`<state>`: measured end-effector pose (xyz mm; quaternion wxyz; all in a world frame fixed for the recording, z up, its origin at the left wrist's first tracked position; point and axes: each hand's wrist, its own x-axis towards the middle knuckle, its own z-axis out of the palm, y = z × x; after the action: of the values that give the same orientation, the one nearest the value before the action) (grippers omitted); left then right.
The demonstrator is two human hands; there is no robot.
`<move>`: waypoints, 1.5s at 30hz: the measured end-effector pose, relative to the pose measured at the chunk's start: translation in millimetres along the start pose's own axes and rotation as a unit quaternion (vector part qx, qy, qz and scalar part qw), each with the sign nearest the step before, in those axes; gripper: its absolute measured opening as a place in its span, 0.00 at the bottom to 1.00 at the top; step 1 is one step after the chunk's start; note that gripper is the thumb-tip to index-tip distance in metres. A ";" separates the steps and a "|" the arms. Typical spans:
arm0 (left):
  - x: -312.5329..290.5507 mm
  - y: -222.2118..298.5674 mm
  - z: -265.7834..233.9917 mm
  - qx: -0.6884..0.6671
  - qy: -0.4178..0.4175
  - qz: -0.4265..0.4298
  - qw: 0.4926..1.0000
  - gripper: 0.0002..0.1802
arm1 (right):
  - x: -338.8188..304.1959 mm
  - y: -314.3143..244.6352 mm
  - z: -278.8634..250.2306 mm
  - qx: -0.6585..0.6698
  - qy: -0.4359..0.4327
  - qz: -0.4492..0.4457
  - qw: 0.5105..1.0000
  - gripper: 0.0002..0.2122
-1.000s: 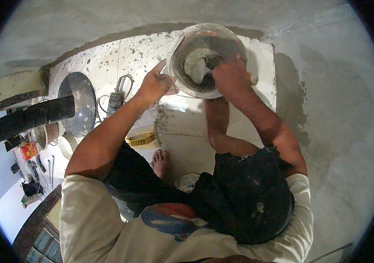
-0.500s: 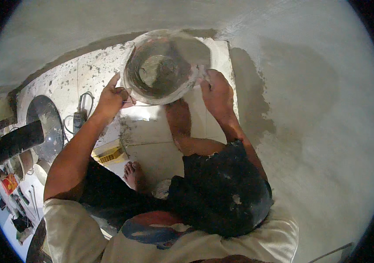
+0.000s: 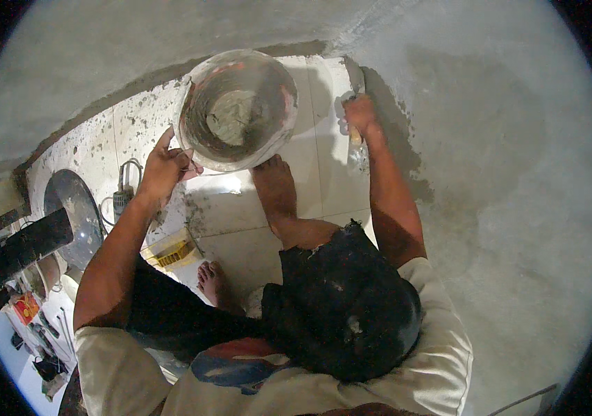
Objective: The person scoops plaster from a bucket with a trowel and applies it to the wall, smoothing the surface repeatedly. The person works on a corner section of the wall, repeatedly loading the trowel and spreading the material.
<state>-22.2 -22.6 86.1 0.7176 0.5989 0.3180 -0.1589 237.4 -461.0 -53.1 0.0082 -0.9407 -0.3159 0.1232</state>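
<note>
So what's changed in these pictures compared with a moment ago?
The right hand has left the bucket and moved right, to the tiled floor's edge by the right-hand wall, closed around a handled tool. The view has shifted too. The left hand stays at the bucket's left side; the grey power tool still lies farther left.

Left fisheye, worn on the head
It looked steeply down past the shirt point(image 3: 240, 367) to the floor point(image 3: 334, 188), bucket point(image 3: 268, 90) fairly near.

Mortar point(image 3: 232, 119) and bare wall point(image 3: 511, 180) show a building site.
</note>
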 end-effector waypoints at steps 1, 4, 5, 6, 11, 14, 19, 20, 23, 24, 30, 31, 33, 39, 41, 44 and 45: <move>2.2 -1.4 1.7 0.005 -0.005 0.003 1.000 0.42 | 0.0 16.3 -1.4 -0.033 -0.017 -0.030 0.999 0.13; 6.0 -4.5 5.5 -0.003 -0.003 0.005 1.000 0.44 | -0.2 20.3 -1.4 0.268 -0.013 0.179 0.947 0.11; 1.1 -5.6 -3.7 -0.005 0.019 0.003 1.000 0.45 | 9.5 -13.5 -13.1 0.399 -0.014 0.265 0.878 0.10; -2.0 -5.2 -7.6 0.003 0.024 0.007 1.000 0.44 | 9.7 -32.7 -32.5 0.510 -0.015 0.351 0.785 0.09; 0.1 -5.0 -3.1 -0.010 -0.017 0.022 1.000 0.42 | -21.6 -37.8 -82.8 0.556 -0.028 0.372 0.743 0.07; -0.4 -1.7 1.8 0.013 0.002 0.016 1.000 0.41 | -50.2 -44.2 -87.2 0.561 -0.020 0.363 0.744 0.07; 1.2 -5.5 -4.0 0.000 -0.013 0.024 1.000 0.40 | -76.1 -56.5 -70.1 0.451 0.021 0.370 0.812 0.11; 1.5 -6.3 -3.8 0.001 -0.006 0.021 1.000 0.40 | -72.3 -55.4 -70.0 0.479 0.016 0.362 0.800 0.11; 5.4 -9.0 -8.2 0.008 -0.018 0.018 1.000 0.39 | -49.1 -60.7 -77.3 0.544 0.010 0.335 0.769 0.11; 5.4 -8.8 -6.5 0.001 -0.017 0.020 1.000 0.39 | -40.7 -59.7 -79.5 0.562 0.011 0.327 0.760 0.12; 4.4 -10.3 -10.7 0.010 0.004 0.018 1.000 0.40 | -28.3 -61.6 -74.1 0.486 0.006 0.350 0.801 0.12; 5.2 -6.8 -4.9 0.012 -0.002 0.022 1.000 0.41 | -43.6 -46.0 -58.6 0.391 -0.007 0.303 0.869 0.13; 5.4 -9.5 -1.2 0.009 -0.005 0.020 1.000 0.41 | -74.5 -18.5 -16.3 0.248 -0.013 0.238 0.939 0.15; 1.4 -9.2 -8.3 -0.002 0.012 0.018 1.000 0.42 | -68.8 -71.0 -27.1 0.208 0.086 0.280 0.933 0.19; 1.4 -6.5 -4.9 -0.001 0.011 0.011 1.000 0.43 | -53.3 -74.8 -36.1 0.175 0.074 0.226 0.956 0.20; 7.0 -10.0 -4.4 -0.003 0.001 0.013 1.000 0.43 | -17.9 -61.8 -22.7 0.129 0.049 0.254 0.957 0.20; 5.1 -8.1 -3.8 0.006 0.011 0.006 1.000 0.43 | -5.3 -58.6 -12.5 0.119 0.036 0.280 0.952 0.20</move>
<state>-24.3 -20.1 76.4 0.7118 0.6064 0.3211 -0.1500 201.5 -416.5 -34.4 0.0972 -0.9874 -0.0225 0.1230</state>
